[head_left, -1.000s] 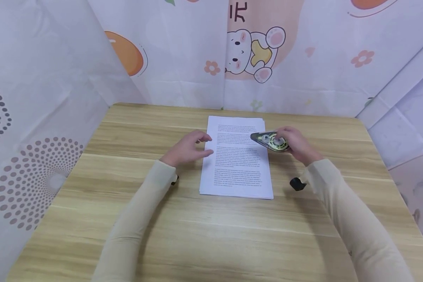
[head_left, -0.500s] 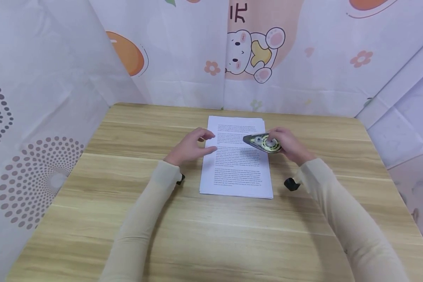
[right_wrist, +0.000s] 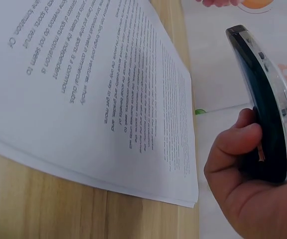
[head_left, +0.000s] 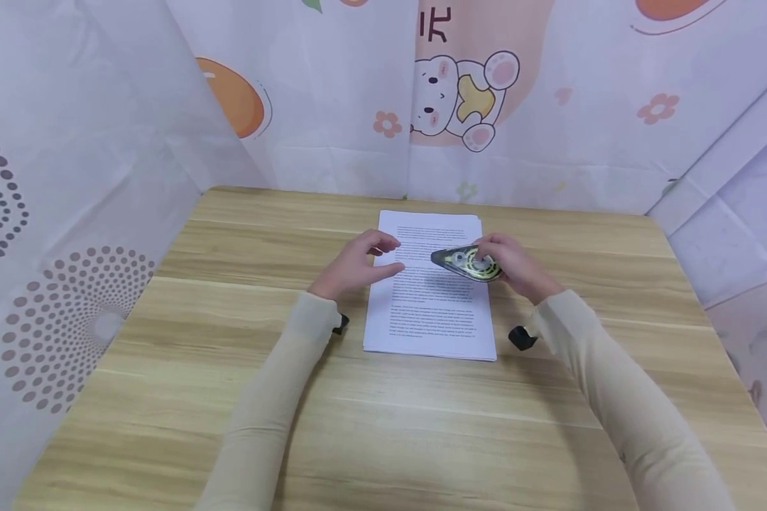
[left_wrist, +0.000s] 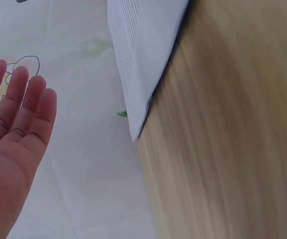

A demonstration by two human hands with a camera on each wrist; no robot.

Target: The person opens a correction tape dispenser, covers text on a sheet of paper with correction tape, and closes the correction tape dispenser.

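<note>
My right hand (head_left: 520, 268) grips a correction tape dispenser (head_left: 465, 262) with a clear, dark-edged case and yellow-green wheel, its narrow tip pointing left. In the right wrist view, fingers curl around the dark back of the dispenser (right_wrist: 266, 124), which is raised above the paper. A stack of printed sheets (head_left: 430, 342) lies flat on the table beneath it. At the left edge of the stack, my left hand (head_left: 351, 268) hovers with thumb and fingers spread apart, holding nothing. The left wrist view shows its bare palm (left_wrist: 6, 164) and relaxed fingers.
The wood-grain table (head_left: 390, 440) ends at a patterned curtain (head_left: 332, 92) behind the paper. Another curtain (head_left: 70, 213) with dotted circles hangs along the left side. A small black piece (head_left: 522, 338) sits under the right wrist.
The right hand has carried the correction tape dispenser left, farther over the sheets. My left hand has shifted right over the stack's left edge. The sheets lie in the same place.
</note>
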